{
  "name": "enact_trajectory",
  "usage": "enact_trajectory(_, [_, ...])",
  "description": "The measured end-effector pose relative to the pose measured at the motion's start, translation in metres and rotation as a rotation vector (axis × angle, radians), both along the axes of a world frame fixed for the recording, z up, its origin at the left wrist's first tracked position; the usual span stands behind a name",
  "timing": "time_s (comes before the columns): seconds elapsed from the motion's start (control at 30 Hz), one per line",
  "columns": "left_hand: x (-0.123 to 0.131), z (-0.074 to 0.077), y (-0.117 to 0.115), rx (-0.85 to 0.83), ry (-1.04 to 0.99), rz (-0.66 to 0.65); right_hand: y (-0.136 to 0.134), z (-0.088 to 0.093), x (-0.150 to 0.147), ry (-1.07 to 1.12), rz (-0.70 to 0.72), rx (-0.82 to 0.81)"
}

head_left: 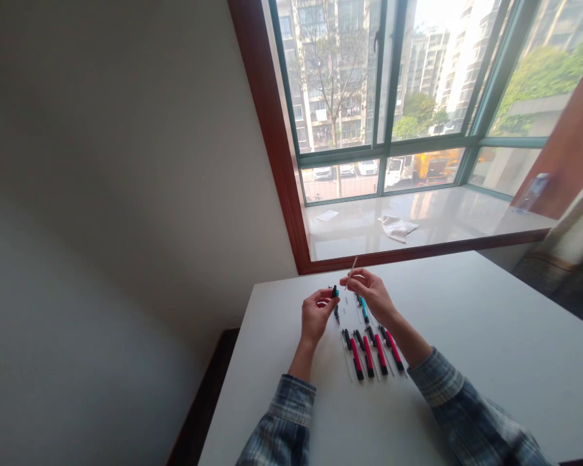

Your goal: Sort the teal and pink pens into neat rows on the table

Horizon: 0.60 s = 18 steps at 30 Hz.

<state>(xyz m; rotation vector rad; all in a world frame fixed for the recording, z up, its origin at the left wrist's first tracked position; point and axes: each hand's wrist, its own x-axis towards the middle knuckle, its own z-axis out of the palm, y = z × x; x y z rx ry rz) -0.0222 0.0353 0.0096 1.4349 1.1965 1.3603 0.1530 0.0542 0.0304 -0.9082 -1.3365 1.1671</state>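
Observation:
My left hand (315, 317) pinches a short black-and-teal pen part (335, 293) between thumb and fingers. Just to its right, my right hand (373, 296) grips a thin pen refill (354, 264), which slants upward from the fingertips. The refill and the pen part are close, with a small gap between them. Below my right hand lies a teal pen barrel (364, 310). Nearer to me, several red pen barrels (368, 356) with black ends lie in a slanted row, with black pen parts and thin refills among them. A small dark piece (337, 316) lies beside my left hand.
Everything lies on a white table (466, 336), whose far edge meets a dark red window frame (291, 213). A crumpled white cloth or tissue (398, 228) rests on the window sill. A plain wall (126, 194) rises at left; a curtain (563, 259) hangs at right.

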Motion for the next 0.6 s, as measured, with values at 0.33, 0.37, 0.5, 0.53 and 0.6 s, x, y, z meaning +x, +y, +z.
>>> enact_trajectory(0.33, [-0.001, -0.001, 0.004, -0.016, -0.015, 0.044, -0.006, -0.004, 0.002, -0.62, -0.209, 0.054])
enact_trajectory(0.37, [-0.001, -0.002, 0.004, -0.013, -0.018, 0.049, -0.008, -0.005, 0.0, -0.711, -0.215, 0.047])
enact_trajectory(0.5, [-0.003, -0.004, 0.006, 0.001, -0.013, 0.072, -0.012, -0.008, -0.007, -1.048, -0.216, 0.065])
enact_trajectory(0.53, [-0.004, -0.005, 0.006, 0.003, -0.009, 0.074, -0.012, -0.008, -0.008, -1.111, -0.208, 0.065])
enact_trajectory(0.6, [-0.004, -0.006, 0.006, 0.007, -0.004, 0.073, -0.011, -0.011, -0.009, -1.194, -0.186, 0.05])
